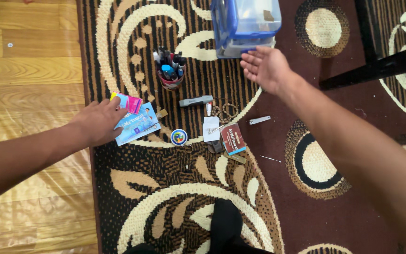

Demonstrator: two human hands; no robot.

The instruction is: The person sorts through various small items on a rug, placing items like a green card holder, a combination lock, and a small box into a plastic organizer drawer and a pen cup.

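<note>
While the left hand [100, 120] lies flat with fingers spread on the light blue booklet [137, 125] and touches the pink packet [128, 101] at the carpet's [175, 188] left edge, the right hand [265, 67] hangs open and empty, palm turned up, just below the clear blue-framed box [244, 26]. To lift the booklet cleanly, the fingertips probably need to curl under its near edge rather than press down. The pen cup [170, 70] stands close by, so a low sideways pull seems safest.
</note>
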